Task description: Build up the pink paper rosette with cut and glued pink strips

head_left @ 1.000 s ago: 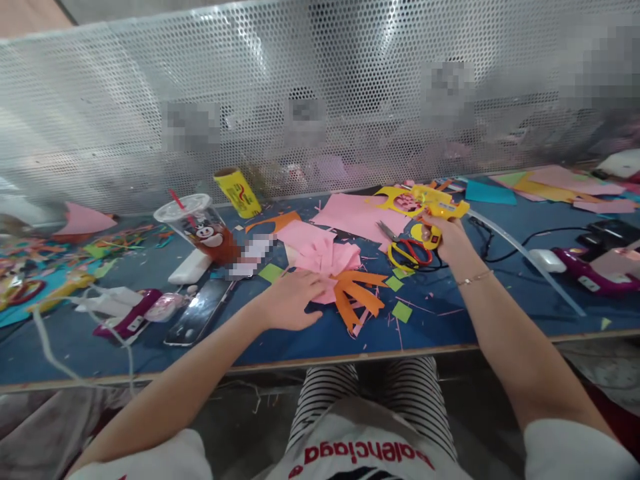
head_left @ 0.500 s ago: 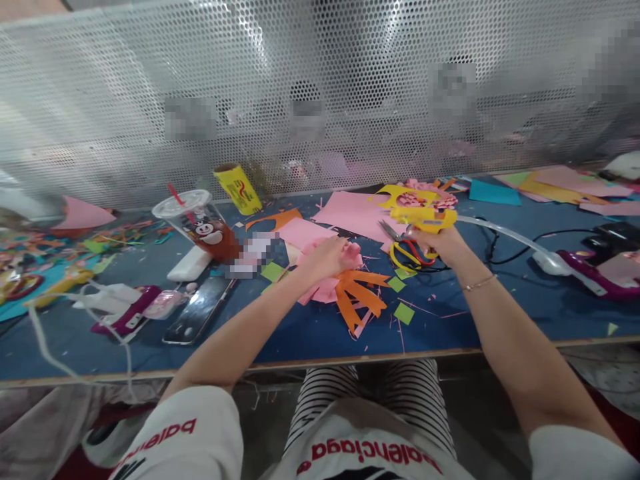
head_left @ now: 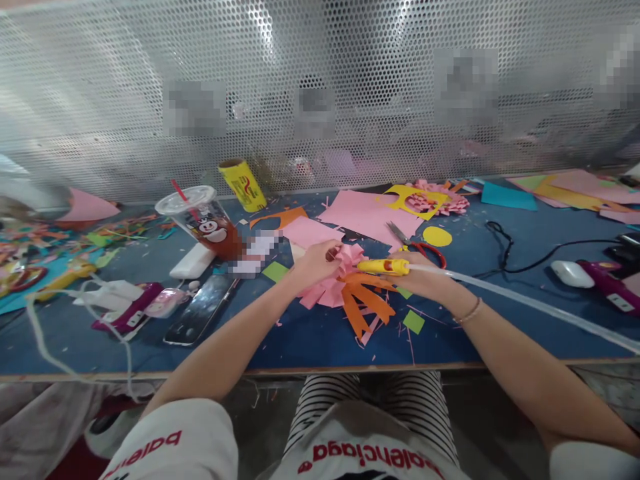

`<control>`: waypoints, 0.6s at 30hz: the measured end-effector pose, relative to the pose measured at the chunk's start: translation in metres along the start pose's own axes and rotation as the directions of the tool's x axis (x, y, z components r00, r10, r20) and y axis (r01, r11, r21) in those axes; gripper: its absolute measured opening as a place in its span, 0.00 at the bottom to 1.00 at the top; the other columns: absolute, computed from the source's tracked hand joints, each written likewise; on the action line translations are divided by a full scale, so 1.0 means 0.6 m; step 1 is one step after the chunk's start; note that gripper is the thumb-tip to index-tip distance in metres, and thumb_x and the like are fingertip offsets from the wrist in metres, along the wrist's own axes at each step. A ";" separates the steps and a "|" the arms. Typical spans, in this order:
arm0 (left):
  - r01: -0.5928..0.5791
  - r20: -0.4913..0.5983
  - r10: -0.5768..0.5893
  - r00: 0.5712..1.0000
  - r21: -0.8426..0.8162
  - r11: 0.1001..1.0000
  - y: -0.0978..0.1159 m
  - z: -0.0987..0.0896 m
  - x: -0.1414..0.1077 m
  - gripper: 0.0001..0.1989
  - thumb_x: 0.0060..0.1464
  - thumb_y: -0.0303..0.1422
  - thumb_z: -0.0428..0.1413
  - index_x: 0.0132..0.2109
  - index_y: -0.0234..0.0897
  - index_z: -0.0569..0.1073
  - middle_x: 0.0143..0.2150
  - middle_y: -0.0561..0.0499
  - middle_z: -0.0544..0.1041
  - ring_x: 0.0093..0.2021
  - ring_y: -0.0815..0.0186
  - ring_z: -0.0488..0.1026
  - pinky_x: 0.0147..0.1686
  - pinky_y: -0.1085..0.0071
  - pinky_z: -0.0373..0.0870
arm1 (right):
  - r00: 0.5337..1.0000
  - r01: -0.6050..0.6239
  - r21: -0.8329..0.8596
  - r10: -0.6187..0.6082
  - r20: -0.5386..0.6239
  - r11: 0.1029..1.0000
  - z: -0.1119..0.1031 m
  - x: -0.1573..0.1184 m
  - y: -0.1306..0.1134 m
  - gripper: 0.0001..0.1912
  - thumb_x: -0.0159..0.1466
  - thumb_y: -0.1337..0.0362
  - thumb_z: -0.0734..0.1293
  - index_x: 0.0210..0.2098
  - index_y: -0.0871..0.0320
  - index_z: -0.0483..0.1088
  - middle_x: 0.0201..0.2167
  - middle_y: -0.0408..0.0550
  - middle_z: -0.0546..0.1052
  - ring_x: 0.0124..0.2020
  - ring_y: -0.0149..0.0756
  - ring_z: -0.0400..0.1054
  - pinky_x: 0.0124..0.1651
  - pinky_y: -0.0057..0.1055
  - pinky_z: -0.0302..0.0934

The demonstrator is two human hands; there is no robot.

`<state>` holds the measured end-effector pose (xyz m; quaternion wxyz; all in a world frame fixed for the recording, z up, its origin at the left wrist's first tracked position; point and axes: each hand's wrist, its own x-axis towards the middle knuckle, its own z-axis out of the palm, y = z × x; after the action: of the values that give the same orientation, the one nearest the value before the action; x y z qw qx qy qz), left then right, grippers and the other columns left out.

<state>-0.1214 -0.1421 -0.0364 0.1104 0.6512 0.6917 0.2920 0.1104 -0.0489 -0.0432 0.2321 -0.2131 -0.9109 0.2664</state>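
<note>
My left hand [head_left: 314,262] has its fingers closed on the edge of a pink paper flower [head_left: 326,293] with fringed petals. Orange paper strips [head_left: 367,301] fan out from the flower toward the table's front edge. In my right hand [head_left: 427,279] is a yellow glue gun [head_left: 387,267], pointing left with its tip at the flower. A long clear glue stick [head_left: 505,292] trails from its back end to the right. Just behind that hand lie scissors [head_left: 429,251] with red and yellow handles, and a yellow paper circle [head_left: 437,236]. My fingertips are partly hidden.
Pink paper sheets [head_left: 355,212] and another pink flower [head_left: 453,203] lie behind. Left are a lidded drink cup [head_left: 213,230], a phone [head_left: 203,310], a yellow tube [head_left: 243,187] and cables. A perforated metal screen [head_left: 350,100] closes off the back.
My right hand has brought the glue gun down and left, from above the scissors to the pink flower. The yellow circle has come into view. My left hand stays at the flower.
</note>
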 end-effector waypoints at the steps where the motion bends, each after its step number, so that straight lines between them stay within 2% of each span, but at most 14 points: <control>1: 0.001 0.004 -0.001 1.000 0.014 1.000 0.001 0.000 -0.002 0.17 0.46 0.27 0.48 0.45 0.36 0.70 0.36 0.50 0.75 0.33 0.68 0.70 0.34 0.70 0.68 | 1.000 0.020 -0.070 -0.019 0.025 0.997 0.004 0.001 -0.005 0.09 0.58 0.58 0.64 0.25 0.57 0.67 0.24 0.45 0.70 0.25 0.30 0.63 0.28 0.29 0.58; 4: -0.013 0.035 0.011 0.999 0.063 0.998 0.007 -0.002 -0.006 0.14 0.47 0.28 0.48 0.41 0.35 0.71 0.33 0.50 0.74 0.31 0.69 0.69 0.31 0.72 0.66 | 0.997 0.059 -0.255 -0.043 0.065 0.965 0.010 0.001 -0.018 0.11 0.60 0.57 0.62 0.26 0.57 0.66 0.24 0.46 0.69 0.26 0.31 0.61 0.29 0.30 0.55; 10: -0.028 0.029 0.024 0.999 0.131 0.991 0.019 -0.006 -0.016 0.14 0.46 0.26 0.48 0.41 0.37 0.71 0.32 0.51 0.73 0.31 0.68 0.68 0.28 0.74 0.62 | 0.999 0.003 -0.311 0.011 0.042 0.950 0.018 -0.005 -0.026 0.12 0.60 0.59 0.62 0.24 0.59 0.61 0.22 0.43 0.66 0.23 0.27 0.58 0.25 0.26 0.48; 15: -0.052 0.039 0.044 0.998 0.213 0.976 0.016 -0.010 -0.021 0.11 0.46 0.26 0.49 0.38 0.36 0.71 0.31 0.50 0.72 0.31 0.67 0.68 0.28 0.73 0.62 | 0.992 0.128 -0.355 -0.112 0.066 0.926 0.023 -0.007 -0.019 0.09 0.62 0.64 0.59 0.26 0.59 0.62 0.25 0.45 0.67 0.26 0.28 0.59 0.29 0.27 0.51; 18: -0.081 0.051 0.071 0.996 0.246 0.966 0.013 -0.013 -0.021 0.11 0.45 0.25 0.48 0.37 0.36 0.70 0.32 0.49 0.73 0.32 0.66 0.68 0.28 0.72 0.62 | 0.977 0.212 -0.429 -0.194 0.086 0.878 0.024 -0.007 -0.023 0.10 0.62 0.66 0.58 0.26 0.60 0.64 0.26 0.47 0.68 0.28 0.30 0.59 0.32 0.28 0.52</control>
<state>-0.1173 -0.1562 -0.0288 0.0311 0.6918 0.6949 0.1937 0.1022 -0.0670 -0.0473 0.1869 -0.1577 -0.9690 0.0343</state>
